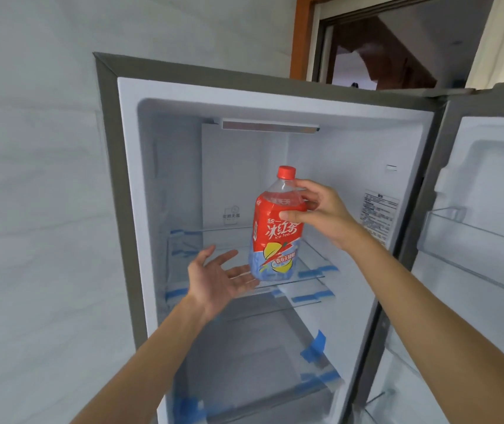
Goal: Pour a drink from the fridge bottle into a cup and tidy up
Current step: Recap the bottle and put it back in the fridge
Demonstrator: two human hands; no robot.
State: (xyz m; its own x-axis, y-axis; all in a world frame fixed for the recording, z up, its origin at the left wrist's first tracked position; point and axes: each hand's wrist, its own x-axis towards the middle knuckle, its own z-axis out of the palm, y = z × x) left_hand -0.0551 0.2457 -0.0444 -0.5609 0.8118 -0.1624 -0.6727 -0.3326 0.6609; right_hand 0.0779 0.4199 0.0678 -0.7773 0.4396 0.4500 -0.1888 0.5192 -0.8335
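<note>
A large ice tea bottle [275,231] with a red cap and a red and blue label stands upright at the upper glass shelf [311,255] of the open fridge [128,185]. My right hand [318,212] grips the bottle's shoulder just below the neck, thumb in front and fingers behind. My left hand [220,276] is held palm up with straight fingers at the bottle's base, its fingertips under or touching the bottom. I cannot tell whether the bottle rests on the shelf or is lifted off it. No cup is in view.
The fridge holds only glass shelves fixed with blue tape [314,347]. Its door [489,240] stands open on the right with bare door racks. A pale wall [30,179] runs along the left. A wooden-framed opening [305,35] shows above the fridge.
</note>
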